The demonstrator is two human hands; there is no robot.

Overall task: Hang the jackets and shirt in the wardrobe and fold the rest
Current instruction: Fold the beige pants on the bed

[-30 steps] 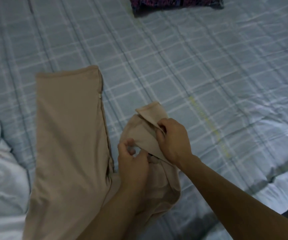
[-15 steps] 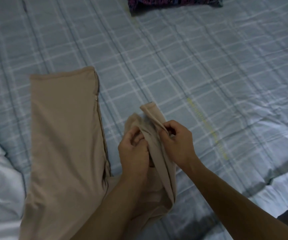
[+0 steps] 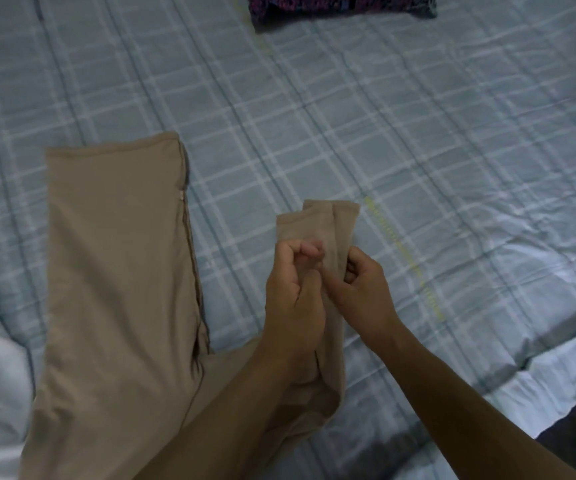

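**Straightening the bunched leg before the fold**

You are in the folding part of the task, working on the tan trousers (image 3: 113,271) spread on the bed (image 3: 418,150). One leg lies flat; the other is gathered up between your hands. Your left hand (image 3: 293,292) has its fingers curled around the cloth, and your right hand (image 3: 359,289) pinches the hem end (image 3: 328,220). Next, probably, draw that leg out flat beside the first, matching the hems.

Beige trousers (image 3: 113,271), blue-checked bedsheet (image 3: 418,133)
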